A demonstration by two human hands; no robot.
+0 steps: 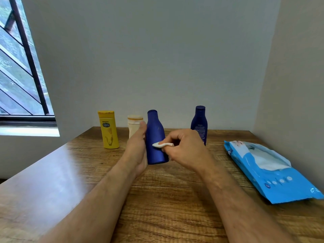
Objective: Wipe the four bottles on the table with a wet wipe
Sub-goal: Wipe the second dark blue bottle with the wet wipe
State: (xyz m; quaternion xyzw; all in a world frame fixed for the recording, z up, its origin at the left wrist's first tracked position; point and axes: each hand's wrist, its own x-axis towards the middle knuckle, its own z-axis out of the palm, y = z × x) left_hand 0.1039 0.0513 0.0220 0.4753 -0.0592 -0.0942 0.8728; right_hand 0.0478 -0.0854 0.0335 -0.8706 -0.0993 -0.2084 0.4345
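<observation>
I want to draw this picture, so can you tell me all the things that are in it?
yellow bottle: one, yellow, standing at the back left of the table
cream bottle: one, pale cream, standing at the back, partly hidden by the left hand
blue bottle: one, bright blue, held between the hands
dark blue bottle: one, navy, standing at the back right
wet wipe: one, white, pressed on the blue bottle
wipe pack: one, light blue, open, lying at the right side of the table
table: one, brown wood
window: one, dark frame with bars, far left
left hand: one, gripping the blue bottle
right hand: one, pinching the wet wipe
</observation>
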